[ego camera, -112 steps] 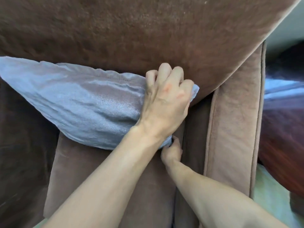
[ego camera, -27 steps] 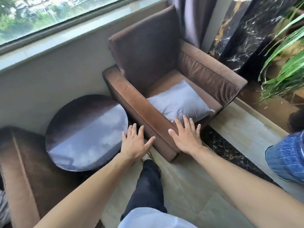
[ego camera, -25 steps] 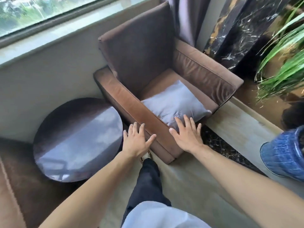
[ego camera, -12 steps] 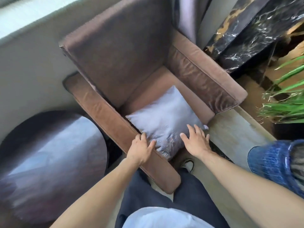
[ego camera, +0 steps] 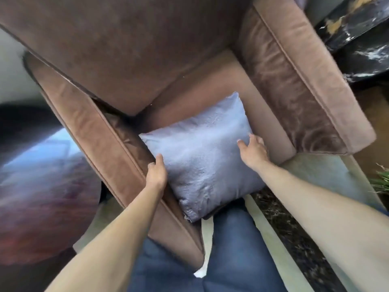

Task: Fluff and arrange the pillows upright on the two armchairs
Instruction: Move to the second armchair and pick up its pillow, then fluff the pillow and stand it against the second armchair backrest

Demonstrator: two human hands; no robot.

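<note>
A pale grey-blue square pillow (ego camera: 202, 157) lies flat on the seat of a brown armchair (ego camera: 305, 81), its near corner hanging over the seat's front edge. My left hand (ego camera: 156, 172) clasps the pillow's left edge beside the left armrest, thumb on top. My right hand (ego camera: 253, 150) grips the pillow's right edge, fingers curled onto the fabric. The chair's tall backrest (ego camera: 136, 49) rises behind the pillow. Only this one armchair is in view.
A round dark glossy side table (ego camera: 42, 175) stands left of the chair. Black marble (ego camera: 357, 28) is at the upper right, and plant leaves (ego camera: 381, 180) show at the right edge. My legs in blue trousers (ego camera: 231, 249) stand against the chair's front.
I have stepped from the first chair to this one and leaned over it. Both hands moved from open in the air onto the pillow's left and right edges.
</note>
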